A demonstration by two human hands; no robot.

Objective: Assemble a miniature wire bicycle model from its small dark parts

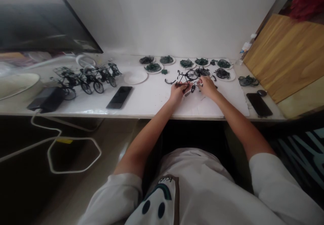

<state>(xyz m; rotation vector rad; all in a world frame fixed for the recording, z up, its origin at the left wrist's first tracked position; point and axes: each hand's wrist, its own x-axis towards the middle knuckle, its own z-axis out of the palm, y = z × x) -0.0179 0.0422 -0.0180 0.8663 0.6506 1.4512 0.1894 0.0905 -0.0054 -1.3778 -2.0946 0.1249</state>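
Observation:
A black miniature bicycle point(191, 75) with a spoked wheel is held low over the white board. The fingers of my left hand point(178, 90) are closed around its lower part. Close to its right side is my right hand point(208, 86), fingers pinched together at the bicycle's parts; what lies between the fingertips is too small to make out. Just below and between my hands sits a small black part point(193, 88). A curved black strip point(170, 82) lies to the left of the bicycle.
Several finished-looking miniature bicycles point(98, 86) stand at the left, beside a phone point(119, 97) and an empty white plate point(135, 77). Plates of dark parts point(154, 67) line the back. Another phone point(259, 105) and a wooden board point(288, 56) are at the right.

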